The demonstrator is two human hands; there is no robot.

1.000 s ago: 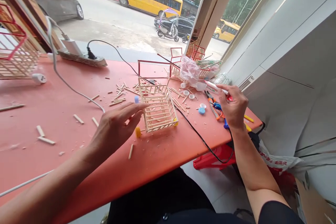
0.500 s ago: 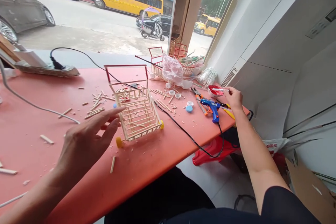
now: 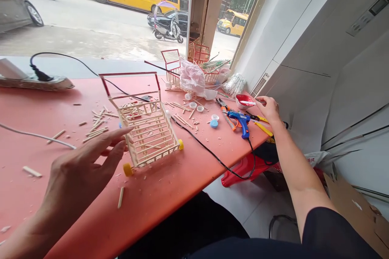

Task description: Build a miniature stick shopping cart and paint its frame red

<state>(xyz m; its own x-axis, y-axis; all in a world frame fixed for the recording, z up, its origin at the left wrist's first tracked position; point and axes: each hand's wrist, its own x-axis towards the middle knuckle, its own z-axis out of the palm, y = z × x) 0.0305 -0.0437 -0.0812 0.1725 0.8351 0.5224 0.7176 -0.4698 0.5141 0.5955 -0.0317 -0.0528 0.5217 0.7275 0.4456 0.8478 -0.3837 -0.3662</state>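
Observation:
A small shopping cart (image 3: 152, 131) built of thin wooden sticks stands on the pink table, with yellow wheels at its near corners. Its raised handle is dark red. Beside its left side is my left hand (image 3: 82, 166), thumb and fingers apart; the index fingertip overlaps the side rail, and whether it touches I cannot tell. My right hand (image 3: 269, 109) is at the far right, fingers pinched at the end of a thin white stick (image 3: 247, 102). The stick's other end lies in a small bowl of red paint (image 3: 242, 106).
A blue glue gun (image 3: 241, 120) and pliers (image 3: 223, 107) lie near the bowl, with a black cable crossing the table. Loose sticks (image 3: 97, 129) and bottle caps are scattered around. Further carts (image 3: 172, 73) and a plastic bag (image 3: 193, 77) stand by the window. A power strip (image 3: 36, 83) is at left.
The view has shifted, so the table and cart appear further left. My right fingers have come nearer the paint bowl along the white stick. My left hand remains beside the cart.

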